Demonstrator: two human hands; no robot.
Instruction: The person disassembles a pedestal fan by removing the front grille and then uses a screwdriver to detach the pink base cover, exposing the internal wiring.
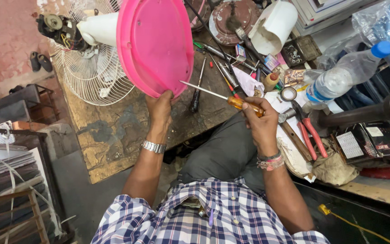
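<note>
I see the fan base [156, 43] standing on the workbench [113, 131]. Wire guard [91, 74] left of the base, screwdriver [224, 96] right of it, bottle [346, 72] far right.

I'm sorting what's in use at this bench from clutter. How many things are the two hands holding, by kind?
Pink round fan base, gripped at its lower edge by the left hand: 1
Screwdriver with an amber handle, held in the right hand, tip at the base: 1
Total: 2
</note>
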